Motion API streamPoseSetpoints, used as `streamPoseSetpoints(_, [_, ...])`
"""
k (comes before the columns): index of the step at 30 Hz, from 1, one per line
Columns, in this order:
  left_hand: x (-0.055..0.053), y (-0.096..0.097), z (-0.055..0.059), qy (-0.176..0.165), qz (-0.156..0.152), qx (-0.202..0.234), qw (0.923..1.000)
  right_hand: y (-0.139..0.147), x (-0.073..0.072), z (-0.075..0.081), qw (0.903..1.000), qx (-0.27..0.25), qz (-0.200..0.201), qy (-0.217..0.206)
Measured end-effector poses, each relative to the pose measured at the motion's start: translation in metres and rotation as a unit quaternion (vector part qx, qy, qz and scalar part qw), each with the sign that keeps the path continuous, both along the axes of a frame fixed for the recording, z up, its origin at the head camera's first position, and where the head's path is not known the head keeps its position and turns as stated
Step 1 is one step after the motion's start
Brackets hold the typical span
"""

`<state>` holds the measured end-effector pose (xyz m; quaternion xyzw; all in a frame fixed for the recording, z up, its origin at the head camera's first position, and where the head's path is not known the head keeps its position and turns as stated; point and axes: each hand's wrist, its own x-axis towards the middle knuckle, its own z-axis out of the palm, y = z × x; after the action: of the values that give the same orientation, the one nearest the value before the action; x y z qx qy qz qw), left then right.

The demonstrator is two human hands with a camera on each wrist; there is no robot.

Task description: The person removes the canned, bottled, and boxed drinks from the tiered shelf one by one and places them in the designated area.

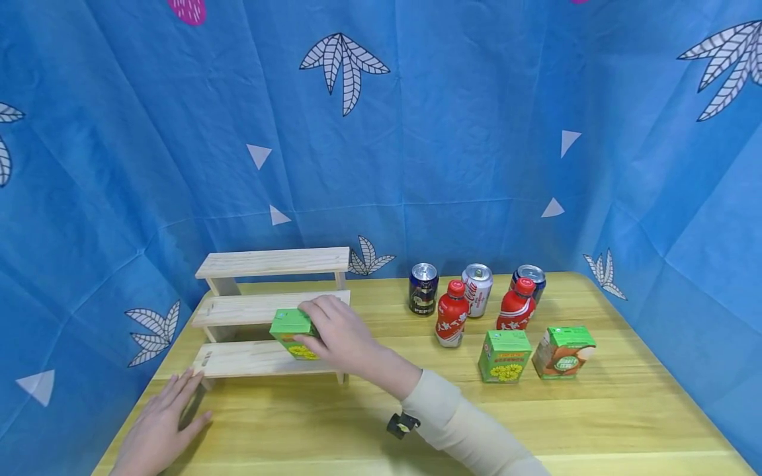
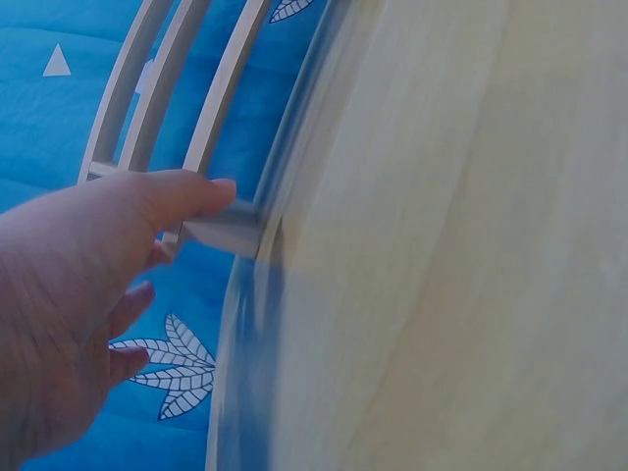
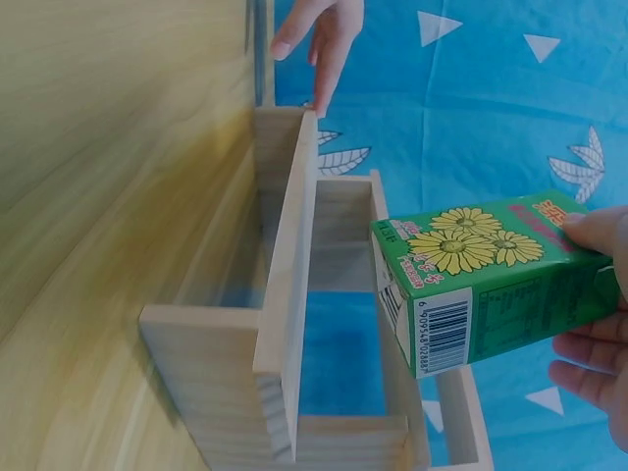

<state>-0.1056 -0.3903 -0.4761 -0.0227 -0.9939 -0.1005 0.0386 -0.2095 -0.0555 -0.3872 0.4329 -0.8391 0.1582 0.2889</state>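
My right hand [image 1: 342,334] grips a green drink carton [image 1: 290,322] with yellow flowers on it. In the head view the carton is over the right part of the lowest board of a three-tier wooden rack [image 1: 244,360]. Seen from the right wrist, the carton [image 3: 491,280] is tilted, with its barcode end towards the boards and a gap between it and the lowest board. At the rack's left end is my left hand [image 1: 157,423], fingers extended, fingertips touching the lowest board's corner. The left wrist view shows its thumb stretched out beside the rack [image 2: 211,128].
On the table's right side stand a green flower carton [image 1: 506,363], a green-and-brown carton [image 1: 562,360], two red bottles [image 1: 451,317] [image 1: 515,307], and cans behind: a dark Pepsi can [image 1: 423,291], a white Coca-Cola can [image 1: 477,291] and a partly hidden dark can [image 1: 532,274]. Blue cloth [image 1: 452,165] hangs around the table.
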Motion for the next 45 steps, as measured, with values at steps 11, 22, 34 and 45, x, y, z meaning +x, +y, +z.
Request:
streamPoseSetpoints(11, [0.0, -0.001, 0.001, -0.002, -0.003, 0.003, 1.0, 0.024, 0.0, -0.005, 0.9996, -0.01, 0.024, 0.007])
streamPoseSetpoints(22, [0.0, -0.001, 0.0, -0.006, -0.003, 0.004, 1.0, 0.049, 0.001, -0.006, 0.9995, -0.018, 0.02, -0.016])
streamPoseSetpoints(34, [0.001, 0.001, 0.001, 0.004, 0.0, 0.0, 1.0, 0.079, 0.007, -0.006, 0.9998, -0.019, -0.008, -0.003])
streamPoseSetpoints(45, [0.0, 0.001, 0.003, -0.003, 0.0, -0.014, 0.9999, 0.109, 0.012, -0.012, 0.9991, -0.024, -0.036, -0.006])
